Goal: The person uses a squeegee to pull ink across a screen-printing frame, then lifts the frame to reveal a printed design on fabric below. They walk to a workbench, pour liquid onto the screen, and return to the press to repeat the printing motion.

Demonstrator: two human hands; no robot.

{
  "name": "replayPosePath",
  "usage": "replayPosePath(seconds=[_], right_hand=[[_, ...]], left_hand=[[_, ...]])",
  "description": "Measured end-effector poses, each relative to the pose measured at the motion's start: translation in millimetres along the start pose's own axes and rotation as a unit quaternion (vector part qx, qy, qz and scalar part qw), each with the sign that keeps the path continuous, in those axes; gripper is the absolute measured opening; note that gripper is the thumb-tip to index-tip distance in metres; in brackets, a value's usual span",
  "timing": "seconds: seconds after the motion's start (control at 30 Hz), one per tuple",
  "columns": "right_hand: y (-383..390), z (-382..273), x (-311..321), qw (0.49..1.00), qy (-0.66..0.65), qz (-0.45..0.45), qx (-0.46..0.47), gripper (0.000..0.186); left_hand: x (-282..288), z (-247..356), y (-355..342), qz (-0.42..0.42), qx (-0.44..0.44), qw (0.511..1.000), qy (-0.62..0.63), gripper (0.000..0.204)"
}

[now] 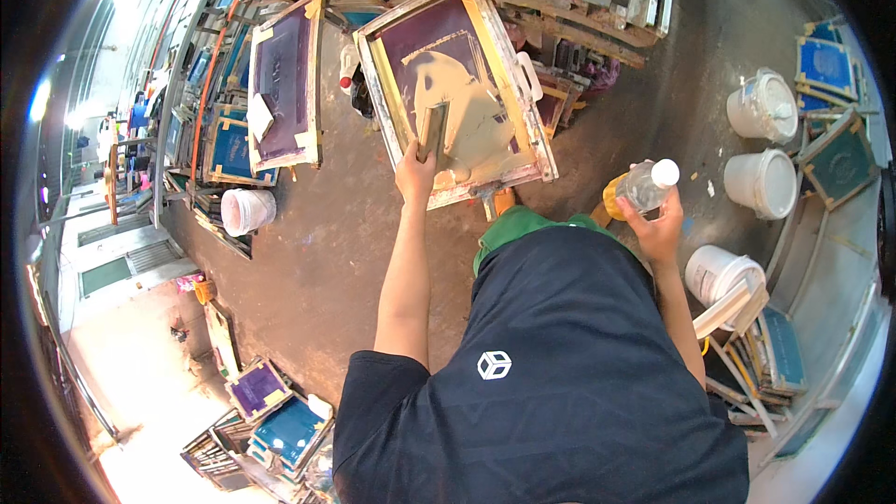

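My left hand (414,173) grips a flat squeegee-like blade (432,126) lying over a framed screen (481,84). The screen has a purple field, yellow tape along its sides and a spread of beige paste across its middle and lower part. My right hand (661,229) is wrapped round a clear plastic bottle (642,185) with a white cap and yellow liquid at its bottom, held beside the screen's lower right. A second purple screen (285,84) with tape at its corners stands to the left.
A workbench (597,5) carrying tubs runs behind the screens. White buckets (761,103) stand at the right, another (247,210) at the left. More framed screens (826,65) lean against racks at both sides and are piled (287,431) at lower left.
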State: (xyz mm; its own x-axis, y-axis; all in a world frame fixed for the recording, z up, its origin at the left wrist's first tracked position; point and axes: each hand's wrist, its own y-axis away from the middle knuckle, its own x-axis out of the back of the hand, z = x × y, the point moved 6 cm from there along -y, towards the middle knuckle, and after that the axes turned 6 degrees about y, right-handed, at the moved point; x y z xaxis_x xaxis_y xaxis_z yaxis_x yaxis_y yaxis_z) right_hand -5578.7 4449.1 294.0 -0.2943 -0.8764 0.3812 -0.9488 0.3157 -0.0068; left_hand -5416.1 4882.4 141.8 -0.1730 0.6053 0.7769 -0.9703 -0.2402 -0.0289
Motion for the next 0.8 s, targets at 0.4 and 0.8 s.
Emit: replayPosePath(seconds=[0.4, 0.8], right_hand=[[-6.5, -12.8, -6.3, 0.999, -0.019, 0.047, 0.015, 0.051], [-25.2, -28.8, -25.2, 0.997, -0.019, 0.002, 0.078, 0.057]], left_hand=[[-38.8, 1.4, 37.0, -0.045, -0.087, 0.994, -0.045, 0.048], [-59.9, 30.9, 15.6, -0.214, -0.359, 0.902, -0.108, 0.038]])
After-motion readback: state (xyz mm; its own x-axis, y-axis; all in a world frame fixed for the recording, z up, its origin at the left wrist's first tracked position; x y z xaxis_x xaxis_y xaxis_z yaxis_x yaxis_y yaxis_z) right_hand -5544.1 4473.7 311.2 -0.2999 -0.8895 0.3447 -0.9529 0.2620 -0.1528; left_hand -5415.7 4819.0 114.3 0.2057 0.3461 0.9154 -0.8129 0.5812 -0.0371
